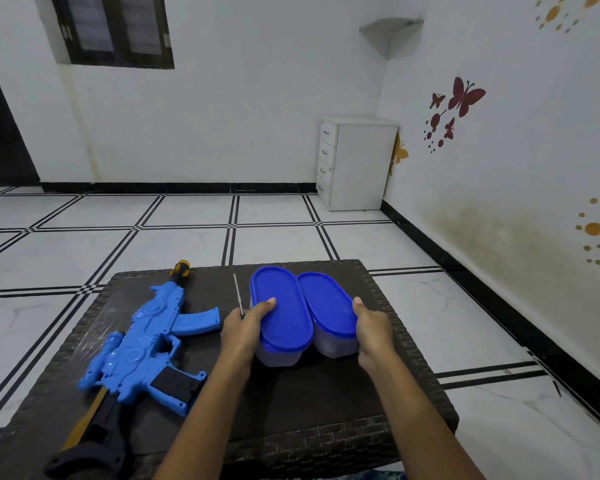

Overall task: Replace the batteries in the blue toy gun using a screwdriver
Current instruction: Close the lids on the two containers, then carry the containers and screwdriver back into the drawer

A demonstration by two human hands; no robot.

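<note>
Lying along the left side of the dark woven table [326,393], the blue toy gun [146,341] is untouched, its black stock reaching towards the near-left edge. Just right of it lies the screwdriver [238,294], a thin metal shaft whose handle end is hidden behind the left hand [246,327]. That hand grips the outer side of the left container [281,306], thumb up on its blue lid. The right container [326,306] sits touching the first, and the right hand [371,330] wraps its far side the same way, thumb on the lid rim.

Both lids are on and the frosted walls hide what is inside, so which tub holds batteries cannot be told.

The nearest risk, as I judge it, is the screwdriver: a sideways shift of the left hand or its container could nudge the shaft and send it rolling. Prying a tight lid with a jerk could also scatter the contents across the table and onto the floor.
</note>
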